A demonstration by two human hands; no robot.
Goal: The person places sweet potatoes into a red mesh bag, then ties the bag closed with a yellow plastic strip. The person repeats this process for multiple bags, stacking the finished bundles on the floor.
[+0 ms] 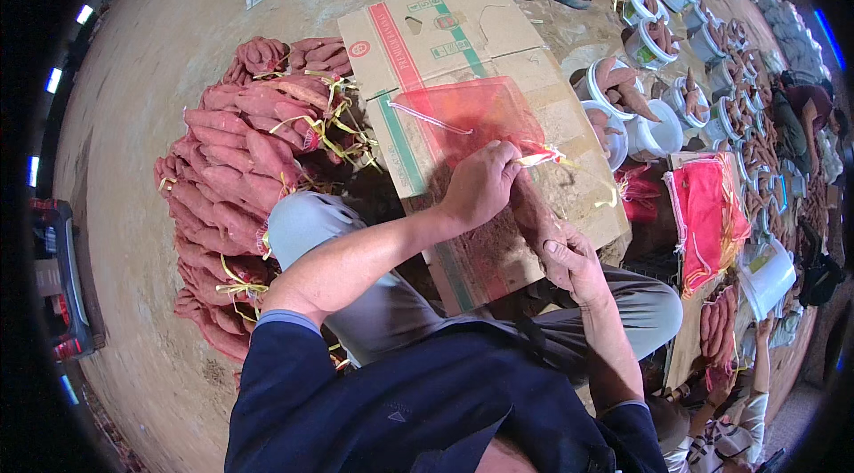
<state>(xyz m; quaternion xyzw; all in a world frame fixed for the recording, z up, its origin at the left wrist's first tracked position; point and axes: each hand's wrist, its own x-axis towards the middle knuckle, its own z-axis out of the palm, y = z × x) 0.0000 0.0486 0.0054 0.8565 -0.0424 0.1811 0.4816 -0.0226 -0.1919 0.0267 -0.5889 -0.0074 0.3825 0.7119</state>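
My left hand (484,183) is closed on the gathered mouth of a red mesh bag (494,109), whose flat body spreads over a flattened cardboard box (567,113). White and yellow ties (540,156) stick out beside my fingers. My right hand (575,263) grips the near end of a long reddish-brown sweet potato (537,213), thumb on top. Its far end lies by the bag's mouth, at my left hand; whether it is inside the mesh cannot be told. Loose soil covers the cardboard below my hands.
Filled mesh bags of sweet potatoes (233,166) are piled at the left. White buckets (610,89), many holding sweet potatoes, stand at the right, near a stack of red mesh bags (707,219). Other people work at the top, far right and lower right.
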